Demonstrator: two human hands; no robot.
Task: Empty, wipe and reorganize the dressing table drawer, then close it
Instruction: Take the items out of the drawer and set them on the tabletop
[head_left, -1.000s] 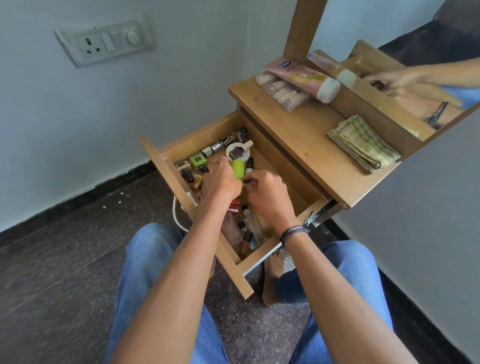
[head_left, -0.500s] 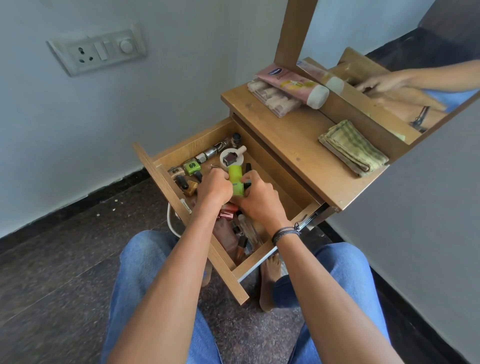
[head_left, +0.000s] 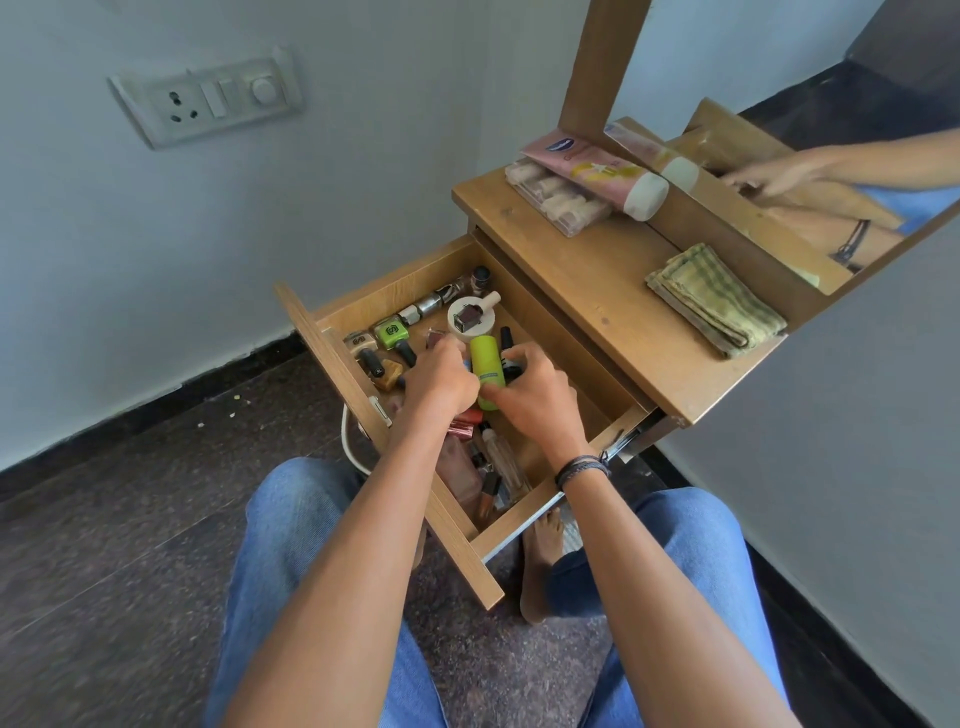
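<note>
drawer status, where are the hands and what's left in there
Both hands, left hand and right hand, in the open wooden drawer, closing around the lime-green plastic bottle. Drawer full of small cosmetics. Folded checked cloth unused on the tabletop.

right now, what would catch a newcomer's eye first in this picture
The open drawer crammed with small cosmetics, with the left hand and right hand meeting around a bright green bottle at its middle. Next, the tabletop above it: a pink tube at the far end and a folded checked cloth by the mirror.
</note>
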